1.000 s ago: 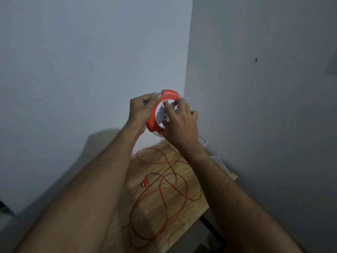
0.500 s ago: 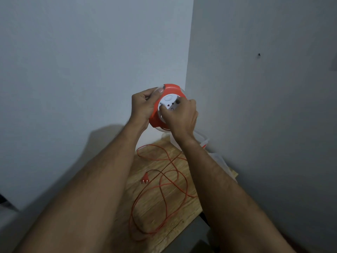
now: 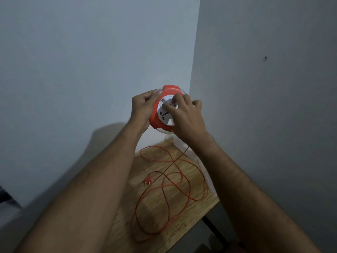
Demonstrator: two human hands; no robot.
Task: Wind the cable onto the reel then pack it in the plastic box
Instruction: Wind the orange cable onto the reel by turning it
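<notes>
Above the far end of the wooden counter (image 3: 184,232), the orange-and-white reel (image 3: 165,110) is held up in the air in both hands. The left hand (image 3: 144,108) has its fingers clamped on the reel's left rim; the right hand (image 3: 187,115) presses its fingers onto the white socket face. An orange cable (image 3: 169,199) lies in loose loops on the counter, its plug (image 3: 148,180) lying beside them. A clear plastic box (image 3: 204,167) sits at the counter's right edge, mostly hidden by the right forearm; its contents cannot be made out.
</notes>
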